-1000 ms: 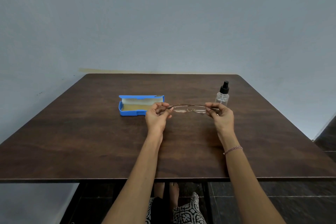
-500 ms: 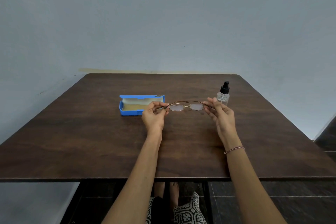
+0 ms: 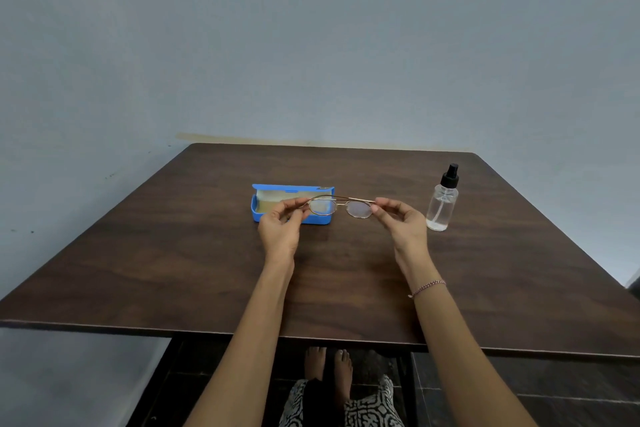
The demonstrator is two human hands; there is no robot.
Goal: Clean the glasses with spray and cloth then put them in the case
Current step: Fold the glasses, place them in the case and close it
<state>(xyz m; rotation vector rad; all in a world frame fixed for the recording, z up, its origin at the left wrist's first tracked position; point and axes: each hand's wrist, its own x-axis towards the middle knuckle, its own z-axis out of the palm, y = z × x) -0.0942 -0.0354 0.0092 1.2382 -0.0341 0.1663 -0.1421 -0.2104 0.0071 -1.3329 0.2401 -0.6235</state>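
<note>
Head-worn view — forward, down over table [image 3: 138, 270].

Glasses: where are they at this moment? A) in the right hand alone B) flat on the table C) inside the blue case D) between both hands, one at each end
D: the left hand and right hand each pinch one end of the glasses, held above the table in front of the open case.

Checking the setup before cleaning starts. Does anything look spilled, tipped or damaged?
Nothing stands out. The spray bottle stands upright on the table, the blue case lies open, and the left hand and right hand pinch the glasses by their ends. No spill shows.
</note>
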